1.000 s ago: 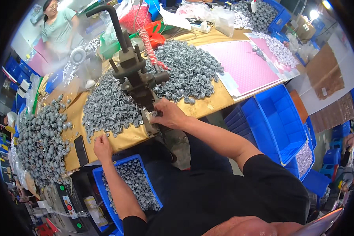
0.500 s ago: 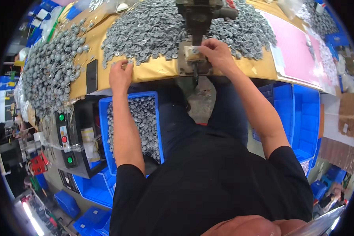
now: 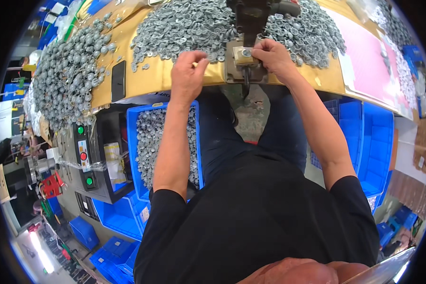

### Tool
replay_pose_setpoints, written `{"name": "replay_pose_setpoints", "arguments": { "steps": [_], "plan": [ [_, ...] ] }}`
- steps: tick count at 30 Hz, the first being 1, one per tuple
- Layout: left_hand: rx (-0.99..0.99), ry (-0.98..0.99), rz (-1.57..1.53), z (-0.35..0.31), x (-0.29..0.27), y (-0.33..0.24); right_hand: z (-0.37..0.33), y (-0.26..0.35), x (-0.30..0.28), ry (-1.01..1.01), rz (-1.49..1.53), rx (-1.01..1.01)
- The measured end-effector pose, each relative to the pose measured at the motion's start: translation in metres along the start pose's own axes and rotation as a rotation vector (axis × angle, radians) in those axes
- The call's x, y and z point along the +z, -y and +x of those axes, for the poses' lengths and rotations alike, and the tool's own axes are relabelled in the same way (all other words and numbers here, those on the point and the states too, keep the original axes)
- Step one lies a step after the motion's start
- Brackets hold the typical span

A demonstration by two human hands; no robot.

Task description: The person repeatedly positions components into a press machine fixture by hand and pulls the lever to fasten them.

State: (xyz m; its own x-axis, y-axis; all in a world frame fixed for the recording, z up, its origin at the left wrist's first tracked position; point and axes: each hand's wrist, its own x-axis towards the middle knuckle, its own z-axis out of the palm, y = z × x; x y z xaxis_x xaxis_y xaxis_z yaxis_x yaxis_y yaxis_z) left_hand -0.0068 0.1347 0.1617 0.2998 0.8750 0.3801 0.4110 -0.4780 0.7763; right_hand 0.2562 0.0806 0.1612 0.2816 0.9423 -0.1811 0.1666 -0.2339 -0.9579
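Note:
A dark press [image 3: 252, 21] stands over the work table, with a small pale block [image 3: 242, 59] on its metal base. A small grey round part [image 3: 246, 53] sits on that block. My right hand [image 3: 275, 57] reaches in from the right, thumb and forefinger closed at the part's edge. To the left of the press, my left hand [image 3: 188, 78] is held above the table's front edge with fingers bent together. Whatever those fingertips hold is too small to make out. Behind both hands spreads a heap of grey ring-shaped parts [image 3: 182, 31].
Round grey pieces with thin wires [image 3: 66, 78] pile up at the left, beside a black phone [image 3: 119, 81]. Below the table, a blue bin [image 3: 131, 142] holds more grey parts, near a control box with buttons [image 3: 84, 156]. Blue crates [image 3: 376, 146] stand at right.
My left hand has moved right, from the heap's front left edge toward the press. My right hand stays at the block. The whole view has shifted slightly.

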Motion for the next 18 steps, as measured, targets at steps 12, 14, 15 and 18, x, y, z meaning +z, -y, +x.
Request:
{"name": "replay_pose_setpoints", "arguments": {
  "steps": [12, 14, 15, 18],
  "plan": [
    [0.163, 0.138, -0.071, 0.021, 0.065, -0.029, 0.006, -0.01, -0.002, -0.026, -0.012, -0.072],
    [0.182, 0.144, -0.062, 0.024, 0.067, -0.029, 0.005, -0.012, 0.0, -0.027, -0.031, -0.098],
    [0.168, 0.157, -0.04, 0.025, 0.067, -0.028, 0.006, -0.013, 0.0, -0.029, -0.032, -0.096],
    [0.168, 0.172, -0.019, 0.028, 0.067, -0.026, 0.005, -0.011, 0.0, -0.026, -0.018, -0.089]
  ]
}}
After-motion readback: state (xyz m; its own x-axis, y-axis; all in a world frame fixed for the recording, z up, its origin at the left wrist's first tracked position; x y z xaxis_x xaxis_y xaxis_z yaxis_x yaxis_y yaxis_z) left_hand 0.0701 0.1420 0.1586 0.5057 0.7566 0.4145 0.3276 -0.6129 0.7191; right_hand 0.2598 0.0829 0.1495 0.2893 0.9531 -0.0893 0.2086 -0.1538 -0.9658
